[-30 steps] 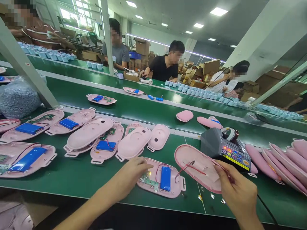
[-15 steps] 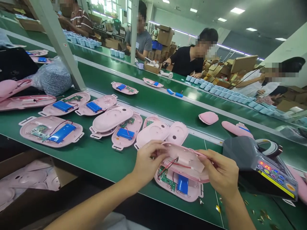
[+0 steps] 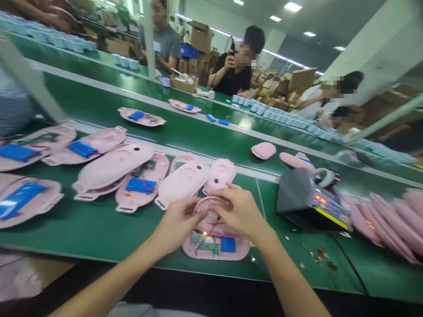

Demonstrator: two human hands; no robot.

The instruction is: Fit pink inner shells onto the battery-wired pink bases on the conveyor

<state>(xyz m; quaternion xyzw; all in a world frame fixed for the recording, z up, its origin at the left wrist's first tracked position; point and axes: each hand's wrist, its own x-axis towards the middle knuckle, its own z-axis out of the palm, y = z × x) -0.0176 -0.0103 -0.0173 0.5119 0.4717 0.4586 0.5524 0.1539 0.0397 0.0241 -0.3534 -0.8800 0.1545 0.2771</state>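
- Both hands have drawn close together since half a second ago. The pink cover shell (image 3: 213, 203), then held open and tilted above the work, is now lowered over the far end of the base shell (image 3: 198, 253).
- Head view: the left hand (image 3: 178, 220) and right hand (image 3: 243, 211) each pinch an edge of the cover, fingers curled narrow around its rim. As I judge it, the halves meet but are not yet flat.
- Below the hands, the base lies on the green counter (image 3: 99, 237), showing its glossy blue battery (image 3: 228, 244), green circuit board (image 3: 208, 248) and thin red wires (image 3: 211, 226).
- Shells are smooth, matte, oval plastic with small tabs.
- Right of the right hand sits a grey, boxy tape dispenser (image 3: 297, 193).
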